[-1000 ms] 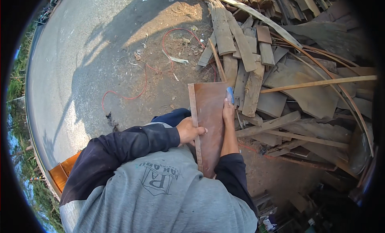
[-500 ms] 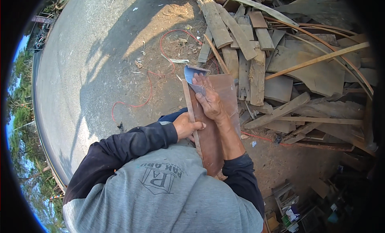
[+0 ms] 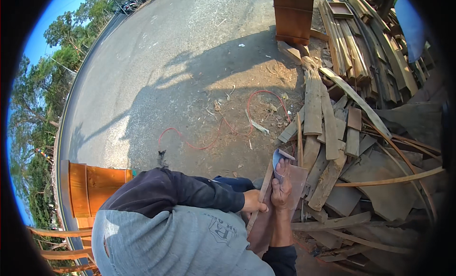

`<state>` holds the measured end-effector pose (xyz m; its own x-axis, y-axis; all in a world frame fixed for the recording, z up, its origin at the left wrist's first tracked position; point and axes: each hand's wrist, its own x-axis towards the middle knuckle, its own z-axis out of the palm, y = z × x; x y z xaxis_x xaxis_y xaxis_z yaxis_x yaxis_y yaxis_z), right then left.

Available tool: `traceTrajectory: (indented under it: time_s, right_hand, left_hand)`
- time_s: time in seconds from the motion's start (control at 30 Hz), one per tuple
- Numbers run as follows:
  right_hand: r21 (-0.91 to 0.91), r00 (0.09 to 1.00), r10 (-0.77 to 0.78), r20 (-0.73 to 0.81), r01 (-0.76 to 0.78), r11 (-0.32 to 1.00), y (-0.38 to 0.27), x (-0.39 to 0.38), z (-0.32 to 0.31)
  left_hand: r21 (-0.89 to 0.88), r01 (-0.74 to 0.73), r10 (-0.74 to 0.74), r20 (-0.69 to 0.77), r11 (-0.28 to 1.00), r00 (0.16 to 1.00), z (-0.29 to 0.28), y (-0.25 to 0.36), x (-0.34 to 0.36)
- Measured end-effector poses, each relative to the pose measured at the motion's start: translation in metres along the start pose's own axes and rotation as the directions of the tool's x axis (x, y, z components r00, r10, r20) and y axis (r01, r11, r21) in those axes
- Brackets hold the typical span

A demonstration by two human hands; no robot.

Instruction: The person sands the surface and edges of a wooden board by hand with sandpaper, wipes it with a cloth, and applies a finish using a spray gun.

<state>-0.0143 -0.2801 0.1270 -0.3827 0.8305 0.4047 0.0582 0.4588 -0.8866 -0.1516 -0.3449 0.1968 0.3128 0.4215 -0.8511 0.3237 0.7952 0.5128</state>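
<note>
In the head view a brown wooden board (image 3: 296,186) with a raised strip along its left side is held in front of my body, low in the middle right. My left hand (image 3: 254,201) is closed round that left edge, thumb on top. My right hand (image 3: 281,193) presses a curled blue sheet (image 3: 278,156), like sandpaper, onto the board's upper part, fingers together on it. The board's lower end is partly hidden by my grey shirt and arm.
A heap of weathered planks and offcuts (image 3: 351,190) fills the right side. Stacked boards (image 3: 351,48) and a wooden cabinet (image 3: 292,19) stand behind. A red hose (image 3: 199,145) snakes over the ground. Orange-brown furniture (image 3: 99,190) is at left; a road and trees lie beyond.
My right hand has brought the blue sheet from the board's right edge across onto its face. My head has turned, shifting the scene rightward and down, bringing the cabinet into view.
</note>
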Motion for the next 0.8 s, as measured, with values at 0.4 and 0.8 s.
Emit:
traceTrajectory:
  time_s: [0.4, 0.8]
  right_hand:
    - [-0.093, 0.608, 0.623, -0.493, -0.749, 0.656, 0.156, -0.113, -0.049]
    - [0.067, 0.570, 0.753, -0.330, -0.781, 0.621, 0.113, -0.115, -0.037]
  left_hand:
    - [-0.100, 0.042, -0.039, 0.028, 0.994, 0.999, -0.002, 0.000, 0.007]
    - [-0.068, 0.008, -0.010, -0.034, 0.998, 0.999, 0.000, 0.032, 0.006]
